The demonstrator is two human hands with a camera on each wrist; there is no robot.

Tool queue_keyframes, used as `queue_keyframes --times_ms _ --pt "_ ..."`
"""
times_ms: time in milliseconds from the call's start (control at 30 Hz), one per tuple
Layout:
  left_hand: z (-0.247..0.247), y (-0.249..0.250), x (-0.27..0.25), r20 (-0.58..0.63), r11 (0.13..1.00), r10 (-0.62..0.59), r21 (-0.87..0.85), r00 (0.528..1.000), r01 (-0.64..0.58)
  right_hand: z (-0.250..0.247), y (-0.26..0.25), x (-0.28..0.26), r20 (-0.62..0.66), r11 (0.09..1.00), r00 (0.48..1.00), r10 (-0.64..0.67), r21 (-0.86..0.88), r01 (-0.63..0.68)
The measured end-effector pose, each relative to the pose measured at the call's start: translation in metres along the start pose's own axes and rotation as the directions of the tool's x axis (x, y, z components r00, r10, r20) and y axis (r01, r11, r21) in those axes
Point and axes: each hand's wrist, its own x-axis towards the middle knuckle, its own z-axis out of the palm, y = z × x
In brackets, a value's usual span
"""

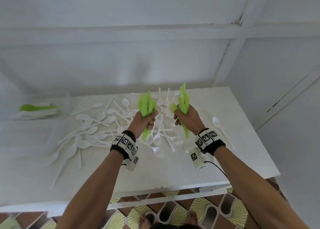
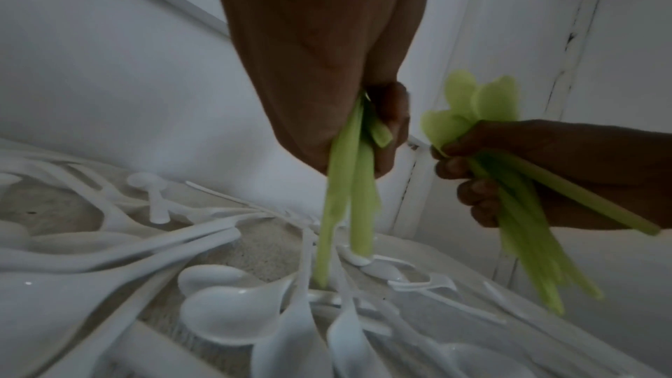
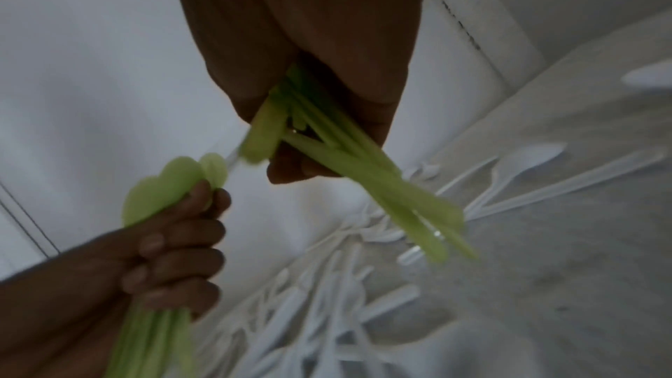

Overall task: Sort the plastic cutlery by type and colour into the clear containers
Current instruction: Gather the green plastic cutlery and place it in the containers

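My left hand (image 1: 145, 120) grips a bundle of green plastic spoons (image 1: 146, 105), bowls up and handles hanging below the fist (image 2: 349, 206). My right hand (image 1: 187, 119) grips a second green spoon bundle (image 1: 183, 102) the same way, its handles (image 3: 382, 191) fanning out below. Both fists hover side by side above a heap of white plastic spoons (image 1: 103, 123) spread over the white table (image 1: 225, 159). At the far left stands a clear container (image 1: 41, 110) with green cutlery lying in it; it is blurred.
A lone white spoon (image 1: 218, 124) lies right of my right hand. The white wall rises right behind the table. The table's front edge (image 1: 155, 192) is near my body, with patterned floor tiles and bare feet below.
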Motion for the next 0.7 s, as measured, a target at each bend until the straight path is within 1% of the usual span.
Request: queue_keyframes --times_ms 67,133,267,367,500,567,633,700 --pt "0.000 0.001 -0.003 0.033 0.998 -0.033 -0.051 0.999 0.035 0.018 -0.007 0.005 0.017 0.995 0.998 0.059 0.075 -0.060" --pt "-0.001 0.002 -0.006 0.059 0.997 -0.051 -0.048 0.997 0.054 0.038 -0.012 0.007 0.028 0.980 0.994 0.107 0.164 -0.111" --pt "-0.008 0.005 -0.012 0.100 0.995 -0.077 -0.056 0.992 0.083 0.075 -0.021 0.004 0.040 0.938 0.991 0.127 0.319 -0.133" --pt "-0.019 0.012 -0.015 0.148 0.992 -0.118 -0.017 0.982 0.121 0.090 -0.025 0.005 0.073 0.885 0.980 0.186 0.420 -0.200" --pt "-0.037 0.021 -0.017 0.189 0.989 -0.133 0.087 0.973 0.118 0.099 -0.025 0.014 0.081 0.856 0.968 0.237 0.454 -0.247" --pt "-0.046 0.025 -0.016 0.178 0.989 -0.128 0.095 0.976 0.112 0.102 -0.028 0.021 0.076 0.852 0.969 0.236 0.464 -0.244" --pt "-0.053 0.029 -0.014 0.163 0.992 -0.117 0.072 0.980 0.107 0.106 -0.032 0.029 0.039 0.869 0.975 0.218 0.447 -0.212" --pt "-0.059 0.035 -0.010 0.135 0.993 -0.114 0.056 0.984 0.107 0.112 -0.035 0.041 -0.016 0.907 0.986 0.166 0.396 -0.146"
